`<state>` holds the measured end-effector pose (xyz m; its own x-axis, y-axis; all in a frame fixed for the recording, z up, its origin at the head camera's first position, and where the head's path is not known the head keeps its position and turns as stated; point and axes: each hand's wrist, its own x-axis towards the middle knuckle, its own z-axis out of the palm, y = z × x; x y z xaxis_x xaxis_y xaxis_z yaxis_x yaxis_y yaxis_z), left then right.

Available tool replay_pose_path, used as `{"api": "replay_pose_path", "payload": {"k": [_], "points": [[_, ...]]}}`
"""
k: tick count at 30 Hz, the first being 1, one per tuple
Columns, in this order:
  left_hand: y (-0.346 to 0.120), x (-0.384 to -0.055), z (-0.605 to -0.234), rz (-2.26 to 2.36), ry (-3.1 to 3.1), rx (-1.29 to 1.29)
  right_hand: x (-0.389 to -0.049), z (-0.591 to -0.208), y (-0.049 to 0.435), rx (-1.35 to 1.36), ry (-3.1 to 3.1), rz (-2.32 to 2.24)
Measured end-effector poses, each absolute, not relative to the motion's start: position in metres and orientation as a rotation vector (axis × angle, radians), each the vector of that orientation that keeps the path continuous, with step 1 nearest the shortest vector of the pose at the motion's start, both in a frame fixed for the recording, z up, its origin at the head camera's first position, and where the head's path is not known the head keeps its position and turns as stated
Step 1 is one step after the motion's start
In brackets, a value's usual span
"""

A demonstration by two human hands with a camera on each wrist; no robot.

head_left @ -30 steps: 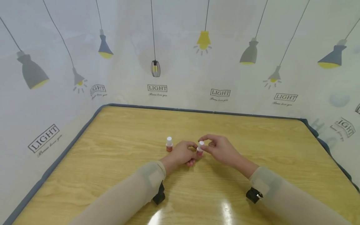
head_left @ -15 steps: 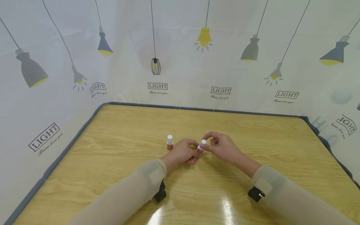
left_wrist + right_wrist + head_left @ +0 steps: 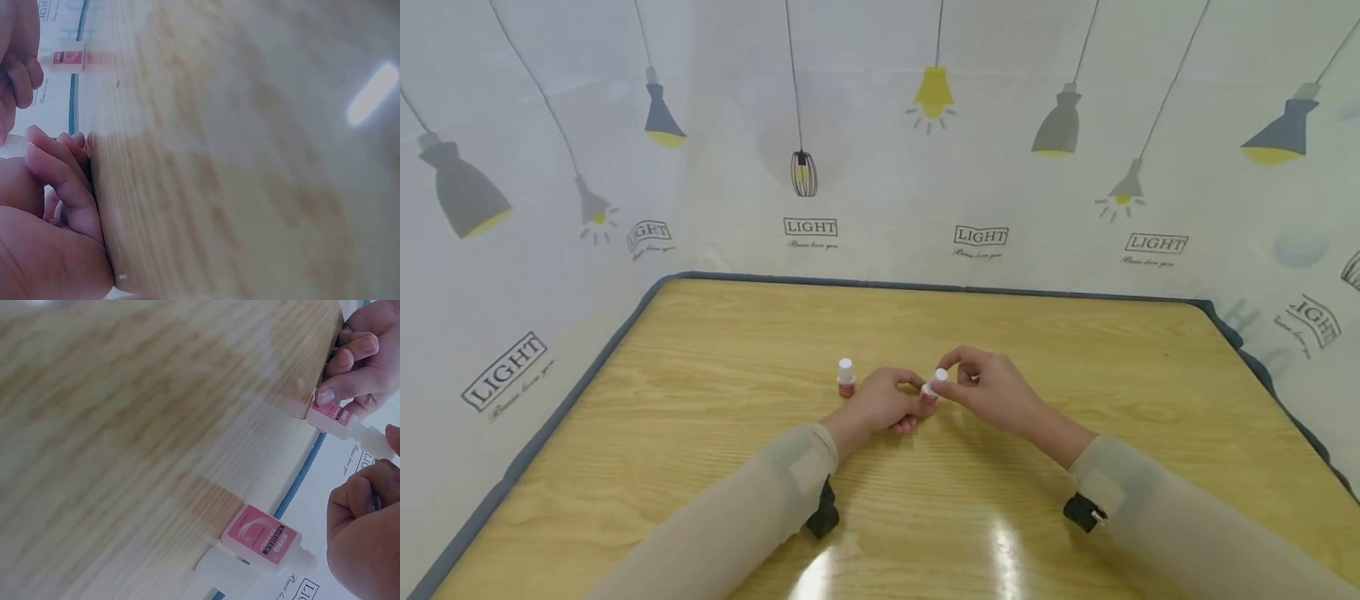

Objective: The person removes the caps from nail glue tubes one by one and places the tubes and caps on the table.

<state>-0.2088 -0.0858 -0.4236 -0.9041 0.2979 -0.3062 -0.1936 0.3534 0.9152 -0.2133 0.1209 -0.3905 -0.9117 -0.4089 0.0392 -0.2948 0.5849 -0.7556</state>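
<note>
In the head view my left hand (image 3: pixel 887 400) rests low on the table and grips the body of a small white glue bottle (image 3: pixel 928 395) with a pink label. Thumb and index finger of my right hand (image 3: pixel 992 390) pinch its white cap (image 3: pixel 941 377); the bottle leans slightly to the right. In the right wrist view my left thumb (image 3: pixel 326 395) lies over the label near the base. A second capped bottle (image 3: pixel 846 382) stands to the left of my left hand. The right wrist view also shows an uncapped bottle (image 3: pixel 261 535) with a bare nozzle, hidden in the head view.
A white cylindrical piece (image 3: pixel 225 570) lies beside the uncapped bottle. Wood-patterned table (image 3: pixel 737 333) with a dark blue edge (image 3: pixel 865 285) meets a pale sheet (image 3: pixel 880 183) printed with lamps. Black straps with devices (image 3: pixel 823 515) sit under both wrists.
The held bottle has gone from nearly upright to a slight rightward lean. Both hands keep their hold on it, and the head view has shifted a little.
</note>
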Motion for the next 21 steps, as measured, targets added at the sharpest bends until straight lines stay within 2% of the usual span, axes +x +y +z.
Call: {"api": "replay_pose_path", "payload": {"k": [21], "points": [[-0.0860,-0.2113,-0.4244,1.553,2.208,0.117,-0.2154,-0.3860,0.1281,-0.529,2.571,-1.374]]}}
